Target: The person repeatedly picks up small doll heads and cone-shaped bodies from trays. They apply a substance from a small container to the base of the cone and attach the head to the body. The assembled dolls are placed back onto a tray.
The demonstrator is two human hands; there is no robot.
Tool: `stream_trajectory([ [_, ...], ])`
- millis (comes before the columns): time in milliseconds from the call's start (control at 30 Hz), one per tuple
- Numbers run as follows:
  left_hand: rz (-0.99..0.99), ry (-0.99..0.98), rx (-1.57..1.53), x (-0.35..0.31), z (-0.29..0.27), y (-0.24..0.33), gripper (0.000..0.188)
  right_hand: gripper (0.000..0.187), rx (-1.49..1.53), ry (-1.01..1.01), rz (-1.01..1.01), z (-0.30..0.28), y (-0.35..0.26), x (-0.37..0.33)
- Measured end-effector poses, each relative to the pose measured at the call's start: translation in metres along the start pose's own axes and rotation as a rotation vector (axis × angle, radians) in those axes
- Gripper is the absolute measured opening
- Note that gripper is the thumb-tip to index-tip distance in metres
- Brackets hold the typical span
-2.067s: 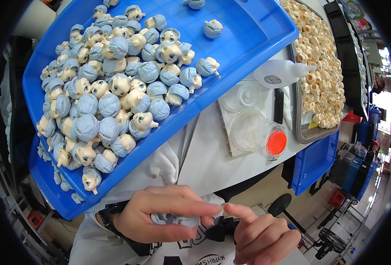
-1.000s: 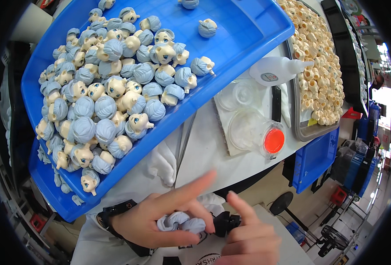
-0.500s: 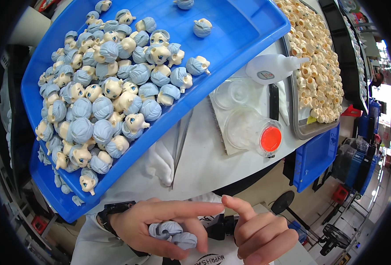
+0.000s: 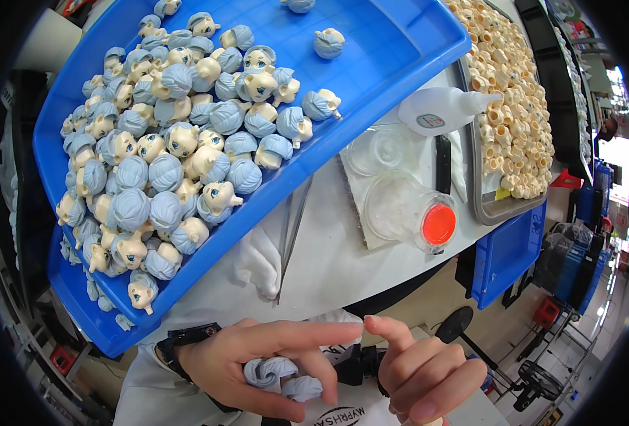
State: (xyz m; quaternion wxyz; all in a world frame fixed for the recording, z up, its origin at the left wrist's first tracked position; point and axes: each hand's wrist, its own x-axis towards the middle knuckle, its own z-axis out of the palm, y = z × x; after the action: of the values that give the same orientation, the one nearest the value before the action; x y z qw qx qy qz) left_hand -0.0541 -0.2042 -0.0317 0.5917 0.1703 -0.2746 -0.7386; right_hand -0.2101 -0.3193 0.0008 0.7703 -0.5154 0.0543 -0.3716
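In my left hand [image 4: 272, 366], two grey-blue moulded doll hair pieces [image 4: 270, 373] lie against the palm, held by the curled fingers and thumb. Its index finger stretches right and meets the raised index fingertip of my right hand [image 4: 428, 369]. The other fingers of that right hand are curled inward. A sliver of something cream-coloured shows below them at the lower edge; the rest is hidden. Beyond my hands, a large blue tray [image 4: 307, 160] carries many small doll heads [image 4: 165, 174] with painted eyes and the same grey-blue hair.
A metal tray [image 4: 490, 213] of hollow cream doll face parts [image 4: 517, 135] stands at the right. Nearer are a white squeeze bottle [image 4: 435, 112], a clear jar with a red end [image 4: 439, 224], a clear round container [image 4: 378, 149], long metal tweezers [image 4: 291, 238] and a white cloth [image 4: 258, 266].
My hands have shifted very slightly to the right, index fingertips still together. The cream sliver now shows under the right hand. The left hand keeps the hair pieces.
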Motion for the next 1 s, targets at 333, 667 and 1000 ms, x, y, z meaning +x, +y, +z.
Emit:
stream_trajectory([
  [333,0.02,0.017,0.136,0.004,0.0,0.001,0.077,0.031,-0.059,0.06,0.034,0.003,-0.002,-0.008],
  [667,0.007,0.045,0.174,0.005,0.0,0.003,0.073,0.023,-0.24,-0.038,0.024,0.002,-0.005,-0.005],
  [1000,-0.051,0.125,0.343,0.003,0.003,0.002,0.076,0.045,-0.585,-0.327,-0.035,0.004,-0.005,0.013],
])
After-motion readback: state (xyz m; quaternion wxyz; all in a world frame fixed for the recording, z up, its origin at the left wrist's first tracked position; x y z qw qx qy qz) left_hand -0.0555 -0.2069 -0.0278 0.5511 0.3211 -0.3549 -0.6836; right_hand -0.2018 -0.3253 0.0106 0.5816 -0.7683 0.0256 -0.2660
